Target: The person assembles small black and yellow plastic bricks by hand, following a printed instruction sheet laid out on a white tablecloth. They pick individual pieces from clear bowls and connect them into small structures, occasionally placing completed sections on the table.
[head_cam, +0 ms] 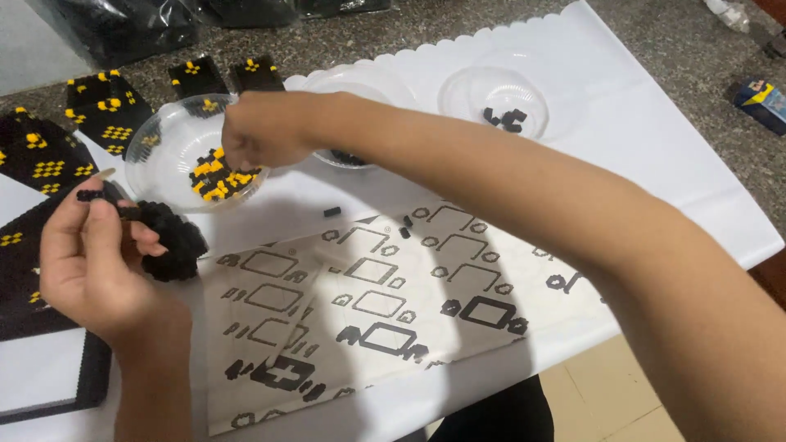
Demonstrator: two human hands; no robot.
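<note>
My left hand holds a black block assembly at the left, with a thin black strip pinched at its fingertips. Reaching across the table, my right hand has its fingers closed down in a clear plastic bowl that holds several small yellow and black pieces. What the fingers grip there is hidden. An instruction sheet with printed block diagrams lies in front of me.
Two more clear bowls stand at the back, one with a few black pieces, one behind my arm. Built black and yellow panels lie at the left. A loose black piece rests on the white cover. A small box sits far right.
</note>
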